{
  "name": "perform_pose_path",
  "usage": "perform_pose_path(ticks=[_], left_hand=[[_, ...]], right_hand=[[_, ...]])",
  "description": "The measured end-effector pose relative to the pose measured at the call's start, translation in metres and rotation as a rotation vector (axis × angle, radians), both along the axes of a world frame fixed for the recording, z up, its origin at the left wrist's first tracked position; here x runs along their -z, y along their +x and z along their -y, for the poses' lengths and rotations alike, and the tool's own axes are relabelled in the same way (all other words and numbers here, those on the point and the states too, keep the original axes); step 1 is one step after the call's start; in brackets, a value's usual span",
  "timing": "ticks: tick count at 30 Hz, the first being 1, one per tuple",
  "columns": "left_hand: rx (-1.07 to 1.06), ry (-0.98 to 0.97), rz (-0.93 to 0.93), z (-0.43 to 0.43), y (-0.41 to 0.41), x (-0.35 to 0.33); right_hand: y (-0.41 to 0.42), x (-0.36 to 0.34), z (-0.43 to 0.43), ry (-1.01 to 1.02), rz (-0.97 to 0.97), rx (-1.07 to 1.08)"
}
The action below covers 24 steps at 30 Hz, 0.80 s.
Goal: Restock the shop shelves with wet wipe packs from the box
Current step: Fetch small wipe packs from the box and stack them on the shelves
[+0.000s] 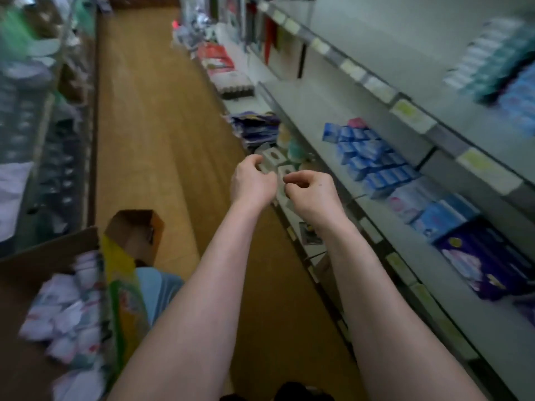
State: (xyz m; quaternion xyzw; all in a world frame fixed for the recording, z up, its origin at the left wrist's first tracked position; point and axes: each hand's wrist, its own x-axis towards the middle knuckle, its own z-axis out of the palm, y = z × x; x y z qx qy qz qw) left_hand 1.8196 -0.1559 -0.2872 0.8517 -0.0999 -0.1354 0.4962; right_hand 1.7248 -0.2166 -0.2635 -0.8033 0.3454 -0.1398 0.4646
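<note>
Nearest the camera, two bare forearms run from the bottom edge up to the centre of the frame. At lower left stands an open cardboard box (pixel 43 256). It contains a loose heap of white wet wipe packs (pixel 66 314), blurred by motion. A yellow-green printed flap (pixel 121 287) runs along the right side of the box. Just above it a smaller brown carton (pixel 136 230) stands open on the wooden floor (pixel 162 125).

At the centre of the frame, the left hand (pixel 252 183) and the right hand (pixel 308 193) are raised close together with the knuckles toward the camera. The fingers of both hands are curled. A pale grey card piece with round holes (pixel 273 162) shows just above and between them. Blur makes it impossible to tell whether either hand pinches this piece or holds nothing.

The grey shop shelves (pixel 312 111) fill the right side of the frame, with pale price labels (pixel 411 114) along their front edges. On the middle shelf, from lower right upward, lie:
- a dark purple pack (pixel 489 267);
- light blue packs (pixel 443 218);
- a row of small blue packs (pixel 370 157).

At upper right, the higher shelf carries a stack of teal and white packs (pixel 492 59).

Farther along the aisle, purple packs (pixel 254 130) and red packs (pixel 217 57) lie low beside the floor. Blurred goods fill the left edge of the frame.
</note>
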Motion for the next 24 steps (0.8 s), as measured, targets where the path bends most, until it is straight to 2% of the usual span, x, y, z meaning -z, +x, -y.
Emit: perform_pose_path(ticks=[9,15,24], left_hand=[[-0.294,0.084,-0.090,-0.210,0.058,0.039],[-0.495,0.069,-0.185,-0.336,0.066,0.069],[-0.767,0.078,-0.341,-0.435,0.060,0.108]], right_hand=[[0.084,0.033,-0.175,0.068,-0.058,-0.262],[0.124,0.065,-0.290,0.160,-0.171,-0.493],[0.157,0.119,-0.379,0.152,-0.307,-0.782]])
